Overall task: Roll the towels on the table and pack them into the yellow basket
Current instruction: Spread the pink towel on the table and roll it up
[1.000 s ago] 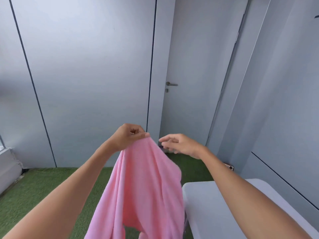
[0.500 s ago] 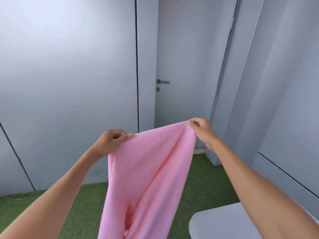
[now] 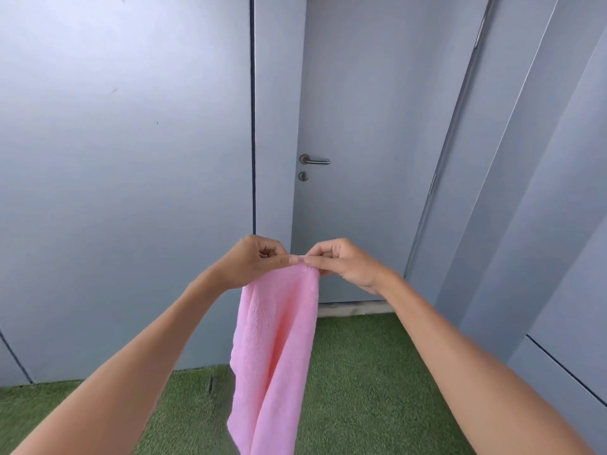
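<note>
1. The pink towel (image 3: 276, 349) was held up in the air in front of the person, above the green grass-like floor (image 3: 361, 389), and it hung down in long folds until the bottom edge of the view.
2. The left hand (image 3: 253, 261) pinched the top edge of the towel; its fingers (image 3: 282, 260) were curled and closed on the cloth.
3. The right hand (image 3: 341, 262) pinched the same top edge just beside the left one, with curled fingers also closed on the cloth.
4. The two hands were touching or almost touching at the fingertips, so the top of the towel was gathered narrow.
5. Behind the hands stood a grey door (image 3: 368, 126) with a metal handle (image 3: 313, 160), between grey wall panels (image 3: 124, 159).
</note>
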Available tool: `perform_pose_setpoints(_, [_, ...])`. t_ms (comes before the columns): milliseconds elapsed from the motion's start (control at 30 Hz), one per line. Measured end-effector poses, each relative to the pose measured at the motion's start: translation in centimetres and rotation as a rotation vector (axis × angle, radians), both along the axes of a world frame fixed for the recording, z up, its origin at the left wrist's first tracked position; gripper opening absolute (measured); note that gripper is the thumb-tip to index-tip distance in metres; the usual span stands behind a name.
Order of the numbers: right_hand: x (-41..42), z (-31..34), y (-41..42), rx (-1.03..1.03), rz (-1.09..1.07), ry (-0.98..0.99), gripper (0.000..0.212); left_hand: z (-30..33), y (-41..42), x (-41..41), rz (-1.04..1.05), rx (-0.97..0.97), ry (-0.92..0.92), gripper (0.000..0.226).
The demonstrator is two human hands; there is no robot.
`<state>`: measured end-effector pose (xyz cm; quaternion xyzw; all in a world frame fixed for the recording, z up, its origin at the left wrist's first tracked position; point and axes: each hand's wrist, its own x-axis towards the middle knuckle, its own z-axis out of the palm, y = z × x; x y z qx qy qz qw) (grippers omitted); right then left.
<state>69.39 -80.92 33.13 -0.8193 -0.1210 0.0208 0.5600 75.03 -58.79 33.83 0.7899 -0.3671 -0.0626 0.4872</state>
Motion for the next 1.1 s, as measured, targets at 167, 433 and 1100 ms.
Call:
perform_pose_setpoints(167, [1.7,-1.0,-6.1,-0.108,-0.331,-0.114,0.013,-1.3,3.5,4.5,0.08,0.077,0.053,0.045])
perform_pose_setpoints(433, [2.2,-1.6,-3.0,-0.226,-0.204,0.069,0.02,2.5,1.3,4.9,0.001,0.012,-0.088,0.031])
perform_pose_setpoints(1100, [2.3,-1.8,0.1,-0.133,-0.129,0.084,0.023,2.6,2.6,5.2,-0.08,0.008,-0.093,0.035])
